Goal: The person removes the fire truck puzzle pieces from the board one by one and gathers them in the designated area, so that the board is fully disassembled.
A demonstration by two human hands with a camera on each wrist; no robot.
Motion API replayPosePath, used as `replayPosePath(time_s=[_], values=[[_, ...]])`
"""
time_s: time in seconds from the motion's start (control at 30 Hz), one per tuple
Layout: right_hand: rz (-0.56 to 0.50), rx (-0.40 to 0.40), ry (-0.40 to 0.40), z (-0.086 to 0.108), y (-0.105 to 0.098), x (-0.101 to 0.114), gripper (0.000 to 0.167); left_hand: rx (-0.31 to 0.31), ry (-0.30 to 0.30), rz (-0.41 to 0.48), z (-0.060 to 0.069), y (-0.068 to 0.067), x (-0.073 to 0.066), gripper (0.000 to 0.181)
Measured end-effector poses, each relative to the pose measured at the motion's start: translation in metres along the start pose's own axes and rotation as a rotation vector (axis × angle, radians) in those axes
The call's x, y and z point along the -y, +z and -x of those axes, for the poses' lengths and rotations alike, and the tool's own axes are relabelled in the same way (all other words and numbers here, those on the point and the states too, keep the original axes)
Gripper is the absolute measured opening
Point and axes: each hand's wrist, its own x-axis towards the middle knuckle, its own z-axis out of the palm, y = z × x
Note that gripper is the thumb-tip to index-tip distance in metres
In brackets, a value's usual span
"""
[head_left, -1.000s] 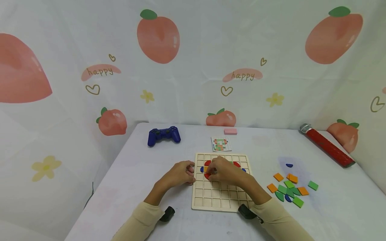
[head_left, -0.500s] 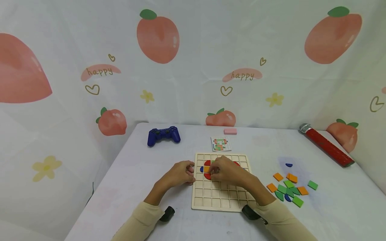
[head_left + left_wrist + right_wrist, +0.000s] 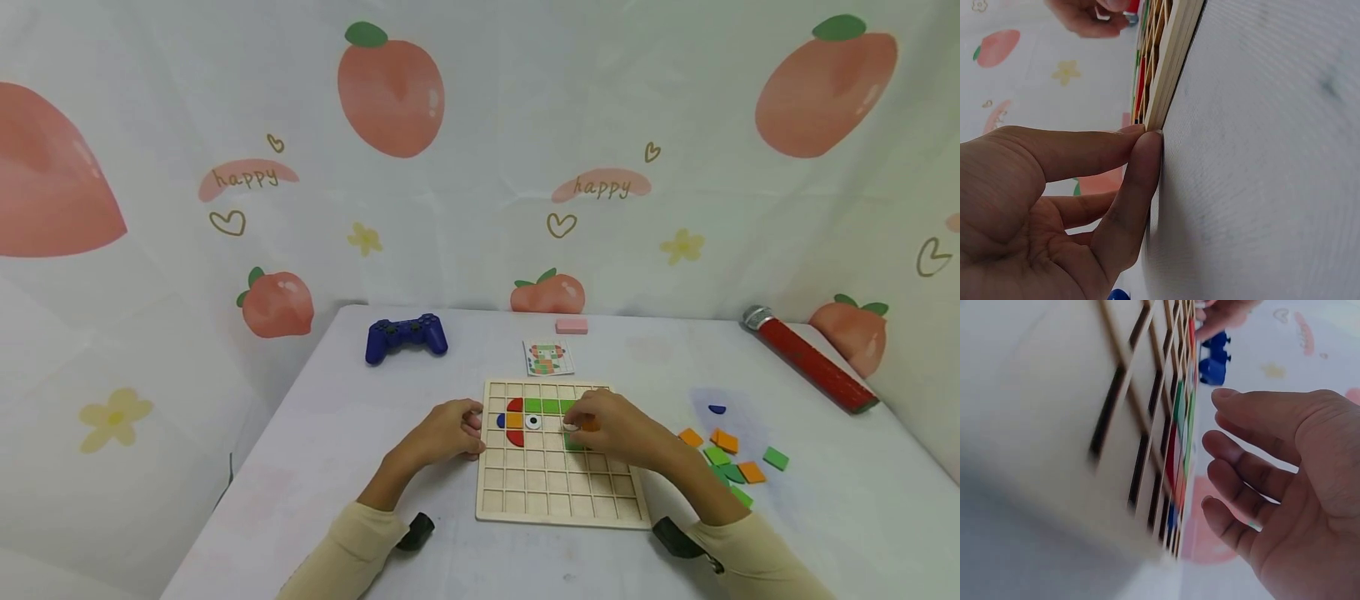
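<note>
A square wooden grid board (image 3: 537, 482) lies on the table. My left hand (image 3: 447, 433) pinches its left edge between thumb and fingertip, as the left wrist view shows close up. Over the board's right half hovers my right hand (image 3: 618, 427), fingers loosely bent, with nothing between them in the right wrist view. Set in the grid are a white eye tile (image 3: 533, 422), an orange square (image 3: 514, 421), red pieces (image 3: 515, 437), a blue half-round (image 3: 501, 422) and green squares (image 3: 551, 406). A whitish piece (image 3: 570, 425) is partly hidden under the right fingertips.
Loose orange and green tiles (image 3: 752, 472) lie right of the board, partly behind the right forearm. Beyond the board are a pattern card (image 3: 548, 358) and a pink block (image 3: 572, 327). A blue game controller (image 3: 407, 336) is back left, a red microphone (image 3: 813, 358) far right.
My right hand has shifted right across the board, uncovering the white eye tile and the row of green squares. The left hand stays at the board's edge.
</note>
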Motion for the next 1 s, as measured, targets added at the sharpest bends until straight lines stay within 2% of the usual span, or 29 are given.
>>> replayPosePath(time_s=[0.5,0.77,1.0], values=[[0.011,-0.069,0.237,0.061,-0.032,-0.045,0.023,-0.003,0.002,0.006,0.001,0.001,0.0,0.064],[0.023,-0.1,0.285,0.092,-0.047,-0.071,0.027,0.0,-0.006,0.003,0.002,0.001,-0.001,0.063],[0.04,-0.08,0.367,0.11,-0.058,-0.087,0.032,-0.004,0.0,-0.004,0.001,0.001,0.0,0.063]])
